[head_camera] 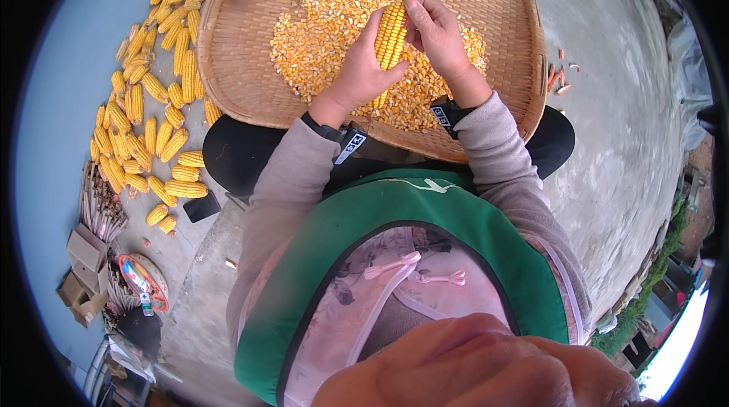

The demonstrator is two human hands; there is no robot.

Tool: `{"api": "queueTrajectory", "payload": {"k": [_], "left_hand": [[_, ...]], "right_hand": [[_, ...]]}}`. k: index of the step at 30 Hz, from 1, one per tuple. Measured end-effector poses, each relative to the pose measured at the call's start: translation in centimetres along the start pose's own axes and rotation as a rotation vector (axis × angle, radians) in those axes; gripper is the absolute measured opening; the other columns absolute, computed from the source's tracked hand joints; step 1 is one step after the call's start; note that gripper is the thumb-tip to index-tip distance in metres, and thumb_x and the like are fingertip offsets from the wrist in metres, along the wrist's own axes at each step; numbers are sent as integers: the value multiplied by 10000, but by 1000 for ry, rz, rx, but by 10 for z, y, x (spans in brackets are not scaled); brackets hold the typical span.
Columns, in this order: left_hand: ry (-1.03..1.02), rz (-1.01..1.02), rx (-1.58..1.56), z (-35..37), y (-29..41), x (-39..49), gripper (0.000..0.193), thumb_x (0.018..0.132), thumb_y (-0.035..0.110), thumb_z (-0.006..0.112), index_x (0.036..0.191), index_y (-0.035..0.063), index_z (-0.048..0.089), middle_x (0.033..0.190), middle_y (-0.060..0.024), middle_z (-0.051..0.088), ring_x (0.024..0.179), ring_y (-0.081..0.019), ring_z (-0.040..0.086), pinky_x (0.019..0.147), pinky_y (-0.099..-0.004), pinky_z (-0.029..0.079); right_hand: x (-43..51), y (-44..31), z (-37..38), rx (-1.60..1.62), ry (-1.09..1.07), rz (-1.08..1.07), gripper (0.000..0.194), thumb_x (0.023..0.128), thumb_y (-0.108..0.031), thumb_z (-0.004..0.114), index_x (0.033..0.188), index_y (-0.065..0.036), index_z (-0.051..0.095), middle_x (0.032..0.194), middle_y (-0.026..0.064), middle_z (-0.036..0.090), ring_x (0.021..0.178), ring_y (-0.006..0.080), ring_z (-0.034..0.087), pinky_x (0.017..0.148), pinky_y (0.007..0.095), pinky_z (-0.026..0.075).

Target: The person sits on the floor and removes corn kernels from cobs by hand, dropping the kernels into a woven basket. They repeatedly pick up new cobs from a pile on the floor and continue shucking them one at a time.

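Both hands hold one ear of yellow corn (390, 37) above a heap of loose corn kernels (319, 48). My left hand (364, 68) cups the ear along its left side, with the thumb across its lower part. Near the ear's upper end, the thumb and fingers of my right hand (437, 31) press on its right side, where a reddish patch shows. The kernels lie in a wide woven bamboo tray (242, 48), its near rim by my lap. Part of the ear is hidden behind my left hand.
Many ears of corn (136, 105) lie on the floor at the left, beside a dark flat object (201, 207). Farther down stand a cardboard box (88, 262) and a patterned basin (156, 284). Reddish cob pieces (555, 78) lie right of the tray on the concrete floor (615, 139).
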State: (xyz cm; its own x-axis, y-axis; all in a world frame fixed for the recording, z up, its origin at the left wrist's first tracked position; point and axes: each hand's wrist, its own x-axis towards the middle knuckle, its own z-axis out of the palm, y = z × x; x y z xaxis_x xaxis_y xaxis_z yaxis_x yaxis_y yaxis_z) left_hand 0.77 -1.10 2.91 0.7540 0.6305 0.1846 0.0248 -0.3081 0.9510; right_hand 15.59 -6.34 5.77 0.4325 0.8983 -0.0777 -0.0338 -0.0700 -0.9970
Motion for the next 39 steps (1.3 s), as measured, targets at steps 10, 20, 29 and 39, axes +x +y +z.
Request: {"api": "queueTrajectory", "payload": {"k": [10,20,29,39], "left_hand": [[4,14,-267,3,-8,2,499,891,237,569,1271,-17,369,1041,-101,569,942,-161,546,825,-285,437],[326,75,-113,3,-16,3,356,981,294,360,1164,2,452,964,-119,583,859,-201,560,751,-311,441],[281,-67,-303,0,-15,2,343,984,300,355,1095,-4,472,931,-111,569,821,-184,544,719,-301,437],[488,-79,-206,-6,-23,5,361,970,326,390,1019,-19,482,901,-129,586,808,-194,554,711,-323,441]], "right_hand": [[5,25,11,-178,84,-181,330,964,-282,437,826,1,538,628,34,511,540,105,469,504,253,405],[0,22,44,-388,55,-241,403,972,-338,364,869,22,516,743,257,572,695,409,571,614,412,445],[10,37,35,-387,60,-201,360,965,-251,371,784,21,522,646,183,527,573,305,486,581,373,429],[-9,37,51,-319,-101,-277,335,961,-287,431,813,7,494,677,175,509,605,272,477,575,362,415]]}}
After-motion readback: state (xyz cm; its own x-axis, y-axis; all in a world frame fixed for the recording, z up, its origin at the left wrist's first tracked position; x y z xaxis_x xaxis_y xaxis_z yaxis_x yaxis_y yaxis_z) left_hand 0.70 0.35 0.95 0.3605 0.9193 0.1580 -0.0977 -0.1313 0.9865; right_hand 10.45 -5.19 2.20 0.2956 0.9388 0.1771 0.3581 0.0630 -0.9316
